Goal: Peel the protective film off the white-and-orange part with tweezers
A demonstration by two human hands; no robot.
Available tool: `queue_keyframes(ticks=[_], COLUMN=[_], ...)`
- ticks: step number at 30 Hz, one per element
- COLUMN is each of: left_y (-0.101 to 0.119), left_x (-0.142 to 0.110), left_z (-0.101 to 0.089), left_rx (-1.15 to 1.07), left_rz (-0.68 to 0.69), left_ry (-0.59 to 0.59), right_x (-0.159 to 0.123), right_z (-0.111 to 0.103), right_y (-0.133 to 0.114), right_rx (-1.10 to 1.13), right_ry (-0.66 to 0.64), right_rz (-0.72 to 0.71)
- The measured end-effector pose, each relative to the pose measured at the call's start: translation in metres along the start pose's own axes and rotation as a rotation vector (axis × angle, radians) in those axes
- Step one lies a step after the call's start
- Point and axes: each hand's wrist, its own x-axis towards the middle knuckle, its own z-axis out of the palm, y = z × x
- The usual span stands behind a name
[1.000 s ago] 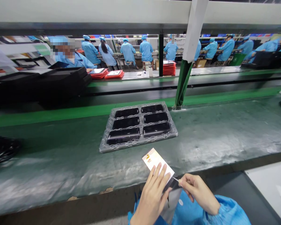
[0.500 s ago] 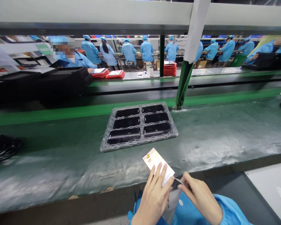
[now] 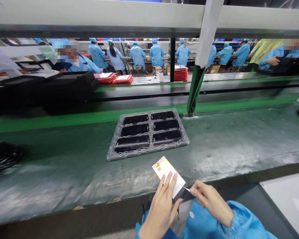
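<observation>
A white printed sheet (image 3: pixel 164 167) with small orange marks near its far end lies over a flat dark slab, phone-like in shape. The slab's dark near end (image 3: pixel 181 193) shows beside the sheet, close to the bench's front edge. My left hand (image 3: pixel 159 207) rests over both, fingers stretched flat on the sheet, thumb by the near end. To its right, my right hand (image 3: pixel 209 199) is closed in a pinch on a thin pale strip (image 3: pixel 186 189) at the slab's corner. Beyond them sits a clear plastic tray (image 3: pixel 111 156) with several black phones (image 3: pixel 166 136) in two columns.
A post (image 3: pixel 196 83) wrapped in green stands behind the tray. Black cables (image 3: pixel 5 156) lie at the left. Stacked black trays (image 3: pixel 69 83) and red folders (image 3: pixel 123 79) are across the line. Co-workers in blue (image 3: pixel 138 54) sit beyond. A white surface (image 3: pixel 286 199) lies at right.
My right hand has shifted slightly up with the strip. My left thumb has moved back, baring more of the slab's dark near end. The tray has not moved.
</observation>
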Motion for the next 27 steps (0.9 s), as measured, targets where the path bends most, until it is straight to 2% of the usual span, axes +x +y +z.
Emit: queue_keyframes(ticks=[7, 12, 17, 24, 27], left_y=[0.000, -0.001, 0.000, -0.002, -0.002], left_x=[-0.002, -0.001, 0.002, 0.002, 0.003], left_z=[0.006, 0.007, 0.004, 0.004, 0.004], left_rx=[0.012, 0.042, 0.067, 0.035, 0.040], left_rz=[-0.019, 0.000, 0.084, 0.093, 0.098], left_ry=[-0.028, -0.006, 0.026, 0.029, 0.035], right_x=[-0.002, 0.000, 0.000, -0.005, -0.010], right_z=[-0.003, -0.007, -0.002, -0.004, -0.002], right_y=[-0.004, -0.007, -0.003, 0.006, 0.013], right_rx=[-0.063, 0.034, -0.101, 0.051, 0.023], right_ry=[0.003, -0.087, -0.013, -0.055, 0.041], right_rz=[-0.057, 0.027, -0.013, -0.054, -0.100])
